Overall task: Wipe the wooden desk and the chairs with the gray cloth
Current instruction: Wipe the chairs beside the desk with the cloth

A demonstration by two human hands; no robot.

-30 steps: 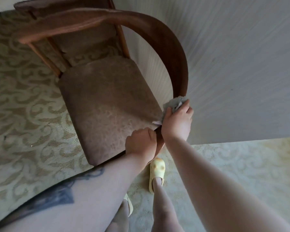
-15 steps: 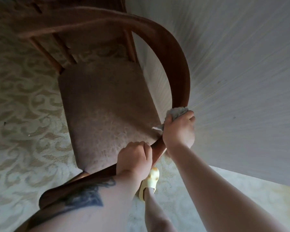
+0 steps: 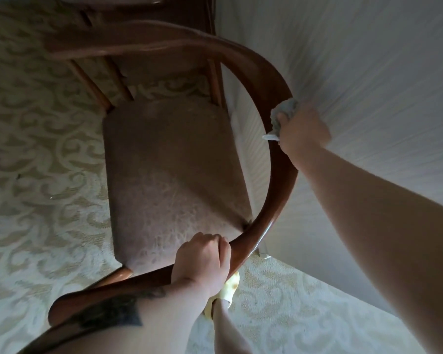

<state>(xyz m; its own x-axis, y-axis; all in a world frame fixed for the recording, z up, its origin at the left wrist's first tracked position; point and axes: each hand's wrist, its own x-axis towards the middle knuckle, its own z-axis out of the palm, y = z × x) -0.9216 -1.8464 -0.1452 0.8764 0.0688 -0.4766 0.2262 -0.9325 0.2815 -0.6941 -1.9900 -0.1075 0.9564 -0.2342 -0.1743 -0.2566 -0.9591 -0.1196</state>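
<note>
Since half a second ago, slid up the curved wooden rail: right hand [image 3: 303,132] and gray cloth [image 3: 283,112], from the lower bend near the seat corner to a spot higher on the arc. Bunched in the curled fingers of that hand, cloth pressed against the outer side of the rail, one pale corner poking out below the thumb. Left hand [image 3: 202,261] lower down, fingers wrapped round the same rail at the near bend, gripping it firmly, forearm with a dark tattoo running out toward the bottom edge. Between the two hands, the glossy brown rail of the chair [image 3: 279,200] sweeping round in a loop over the padded brown seat [image 3: 174,175]. Further back, slanted spindles and the far side of the rail. Right of the chair and close beside it, a pale ribbed surface [image 3: 368,60]; cannot tell what it is. Underneath, patterned carpet [image 3: 36,149] in cream and beige swirls, a foot in a yellow slipper [image 3: 229,287] just below the left hand.
</note>
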